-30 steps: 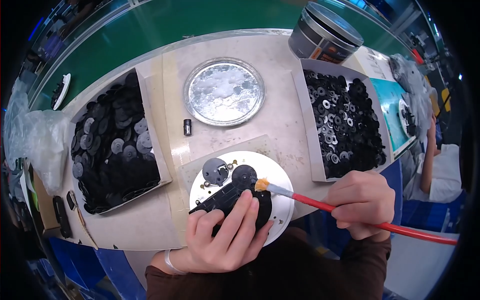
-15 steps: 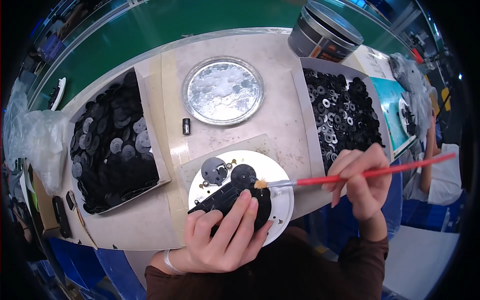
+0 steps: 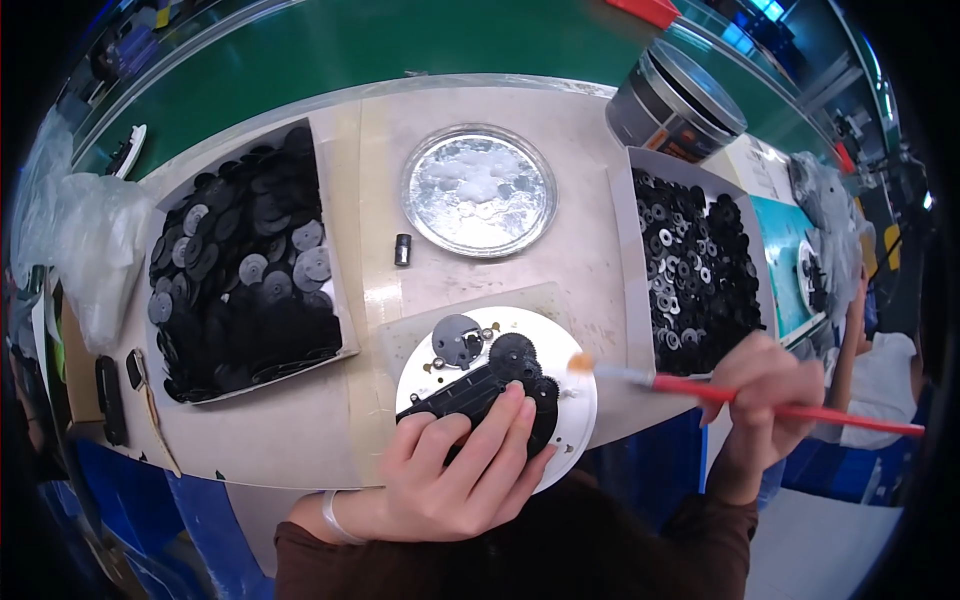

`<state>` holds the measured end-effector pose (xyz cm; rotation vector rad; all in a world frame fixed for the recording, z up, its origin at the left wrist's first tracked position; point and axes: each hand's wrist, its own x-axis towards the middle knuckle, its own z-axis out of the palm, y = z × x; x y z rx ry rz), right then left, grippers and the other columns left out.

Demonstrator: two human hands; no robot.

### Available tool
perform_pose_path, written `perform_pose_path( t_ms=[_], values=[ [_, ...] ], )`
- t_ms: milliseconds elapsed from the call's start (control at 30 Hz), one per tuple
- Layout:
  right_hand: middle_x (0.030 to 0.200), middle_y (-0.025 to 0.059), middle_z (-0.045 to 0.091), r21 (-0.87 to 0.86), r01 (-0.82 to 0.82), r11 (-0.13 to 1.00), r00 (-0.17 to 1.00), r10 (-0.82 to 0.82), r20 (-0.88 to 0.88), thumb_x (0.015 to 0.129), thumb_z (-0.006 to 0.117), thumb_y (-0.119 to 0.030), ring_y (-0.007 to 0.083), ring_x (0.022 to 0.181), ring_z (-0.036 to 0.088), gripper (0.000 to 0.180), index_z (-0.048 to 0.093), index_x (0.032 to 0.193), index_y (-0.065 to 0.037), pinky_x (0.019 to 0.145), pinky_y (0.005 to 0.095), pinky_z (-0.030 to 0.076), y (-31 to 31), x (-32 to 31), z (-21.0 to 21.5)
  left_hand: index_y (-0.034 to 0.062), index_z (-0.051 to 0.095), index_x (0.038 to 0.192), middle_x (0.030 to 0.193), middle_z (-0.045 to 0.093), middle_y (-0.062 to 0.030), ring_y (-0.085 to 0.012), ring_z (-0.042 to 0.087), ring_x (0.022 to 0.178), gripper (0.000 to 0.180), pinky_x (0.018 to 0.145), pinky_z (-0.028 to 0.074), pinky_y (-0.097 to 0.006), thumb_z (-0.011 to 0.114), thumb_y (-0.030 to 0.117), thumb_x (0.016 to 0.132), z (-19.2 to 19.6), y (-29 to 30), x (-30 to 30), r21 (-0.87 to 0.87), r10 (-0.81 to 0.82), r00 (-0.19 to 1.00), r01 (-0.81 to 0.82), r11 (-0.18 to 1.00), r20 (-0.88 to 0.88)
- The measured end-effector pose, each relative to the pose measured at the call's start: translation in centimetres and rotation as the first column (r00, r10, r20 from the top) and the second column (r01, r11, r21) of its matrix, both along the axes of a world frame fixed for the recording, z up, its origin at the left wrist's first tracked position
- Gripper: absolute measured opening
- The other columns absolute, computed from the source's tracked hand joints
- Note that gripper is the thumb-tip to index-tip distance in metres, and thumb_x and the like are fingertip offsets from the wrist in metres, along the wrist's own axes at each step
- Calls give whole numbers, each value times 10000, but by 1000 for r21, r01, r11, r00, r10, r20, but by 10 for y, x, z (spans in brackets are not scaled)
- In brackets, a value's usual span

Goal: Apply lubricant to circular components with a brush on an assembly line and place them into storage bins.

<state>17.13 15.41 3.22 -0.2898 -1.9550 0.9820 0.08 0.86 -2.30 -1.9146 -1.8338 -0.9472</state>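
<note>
My right hand (image 3: pixel 768 395) is closed round the red handle of a paintbrush (image 3: pixel 685 386). Its tan bristle tip hovers, slightly blurred, right of the black gears (image 3: pixel 514 357), apart from them. My left hand (image 3: pixel 455 485) grips a round white plate (image 3: pixel 578 425) that carries a black gear mechanism (image 3: pixel 470 396). Two of its fingertips press on the black part just below the gears, and the other fingers curl at the lower edge. A grey round part (image 3: pixel 458 341) sits at the plate's upper left. The hand hides the plate's lower left.
An open box of dark discs (image 3: pixel 350 335) stands left, one of small black and grey gears (image 3: pixel 640 290) right. Between them lie a metal lid with white grease (image 3: pixel 478 190) and a small black cylinder (image 3: pixel 402 250). A large can (image 3: pixel 675 100) stands behind; a wristwatch (image 3: pixel 150 405) lies left.
The brush has moved off the gears to the right, with my right hand shifting right and down. My left hand keeps its hold on the plate. The whole view has shifted slightly.
</note>
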Motion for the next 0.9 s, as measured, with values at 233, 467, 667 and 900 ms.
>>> perform_pose_path(
  t_ms=[233,467,667,900],
  values=[
    [807,108,576,-280,28,960,981,27,192,826,493,-15,124,714,575,134,510,949,35,476,190,468,28,-46,-7,29,641,872,949,623,-54,-157,402,609,352,548,338,-248,705,211,578,-3,-1,2,18,-7,999,6,1000,36],
    [826,117,596,-407,85,909,966,25,256,871,448,-114,122,713,577,175,521,960,19,472,201,485,43,-40,-18,16,636,869,948,621,-60,-169,424,617,342,557,365,-250,708,191,585,-5,-3,5,46,-10,998,7,999,59],
    [727,56,583,-568,211,795,974,-125,187,897,430,-238,84,629,558,250,514,957,-11,363,156,403,69,13,-25,14,620,911,972,594,-80,-196,439,682,357,594,387,-276,713,151,594,-3,-9,5,33,-52,994,49,998,100],
    [839,56,620,-369,402,838,871,-226,436,891,458,-241,101,777,599,212,545,908,-48,476,168,434,77,49,-29,7,601,849,749,482,-65,-227,440,728,305,608,387,-317,719,149,607,12,-19,2,-77,-45,998,49,996,51]
  ],
)
